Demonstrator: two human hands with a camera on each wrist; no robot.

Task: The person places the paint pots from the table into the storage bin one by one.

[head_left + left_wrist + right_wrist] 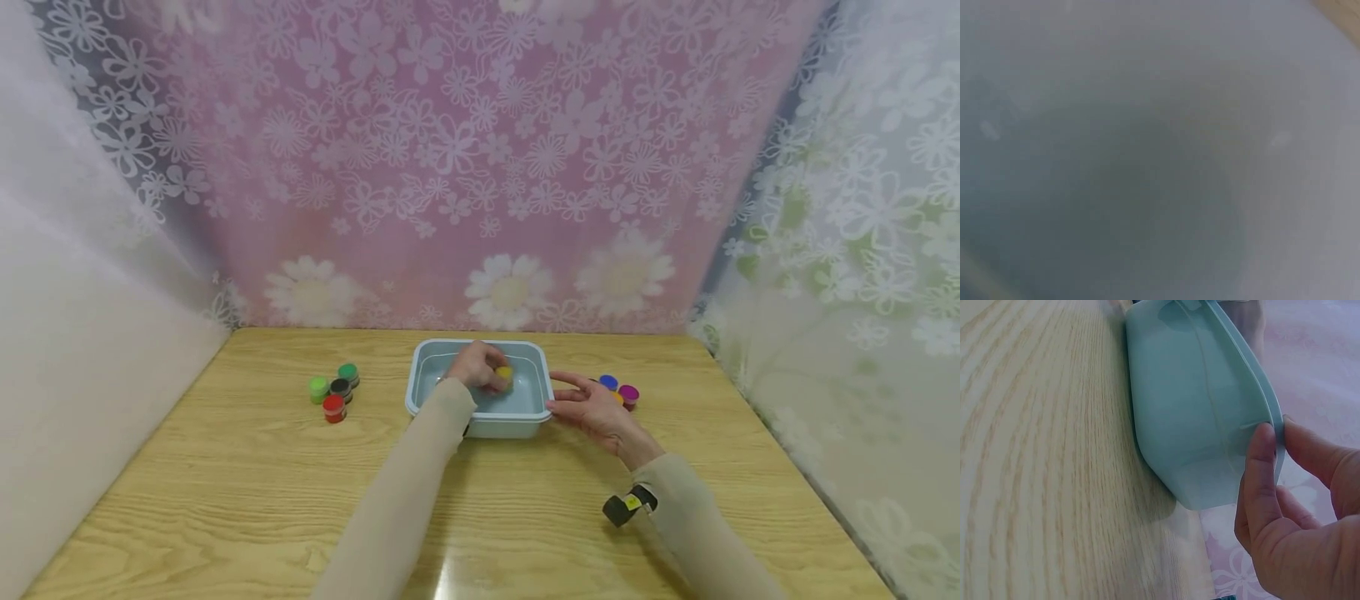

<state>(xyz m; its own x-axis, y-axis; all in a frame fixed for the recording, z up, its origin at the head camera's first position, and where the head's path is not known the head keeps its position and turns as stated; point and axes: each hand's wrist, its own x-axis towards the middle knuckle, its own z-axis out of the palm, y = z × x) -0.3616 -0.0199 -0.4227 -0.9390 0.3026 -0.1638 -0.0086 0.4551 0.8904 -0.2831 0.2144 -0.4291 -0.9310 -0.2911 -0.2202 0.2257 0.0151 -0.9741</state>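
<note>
A light blue plastic basin (506,428) stands on the wooden table. Inside it, my left hand (474,367) holds a small paint pot with a yellow lid (505,372) between thumb and fingers. On the basin's right side, my right hand (596,412) pinches the rim. From the right wrist, the basin's outer wall (1172,387) shows, with fingers of the right hand (1297,544) on both sides of the rim. The left wrist view is filled by a blurred grey-blue surface, and the hand is out of that picture.
Left of the basin sit small pots with red (334,407), black (341,386), light green (318,387) and dark green (348,371) lids. Beyond my right hand are blue (608,381), purple (628,393) and partly hidden orange (618,398) ones. Flowered curtains (450,167) enclose the table.
</note>
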